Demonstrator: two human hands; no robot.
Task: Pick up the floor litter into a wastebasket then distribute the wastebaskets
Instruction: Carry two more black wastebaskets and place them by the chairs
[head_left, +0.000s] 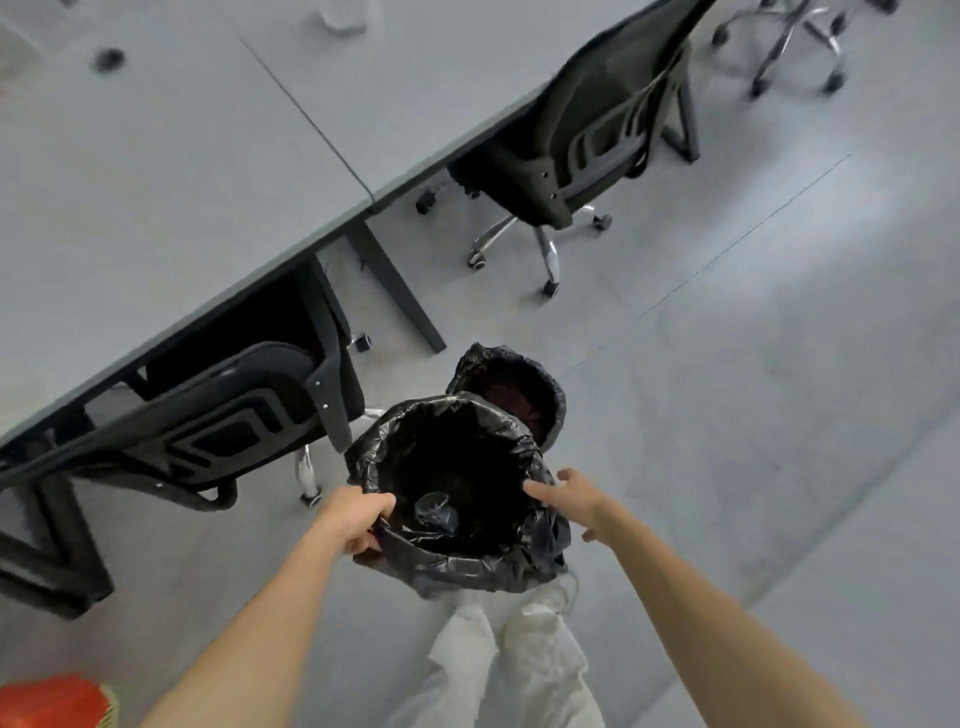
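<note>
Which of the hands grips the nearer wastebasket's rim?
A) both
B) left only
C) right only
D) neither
B: the left hand curls over the rim of the nearer wastebasket, while the right hand is open, fingers straight, at the opposite side.

Right of the near wastebasket (467, 571) & the far wastebasket (557, 410) the floor (753, 389) is wide open, so a hand passes there freely. On the left, room is narrow: the near chair (208, 431) stands just beside the near wastebasket, w/ the desk (182, 156) edge & desk leg (400, 291) closing the way behind. The near wastebasket's mouth is reachable from above, btw. the left hand (353, 522) gripping its left rim & the right hand (576, 501), fingers spread, at its right rim; a gap btw. the two baskets cannot be told.
</note>
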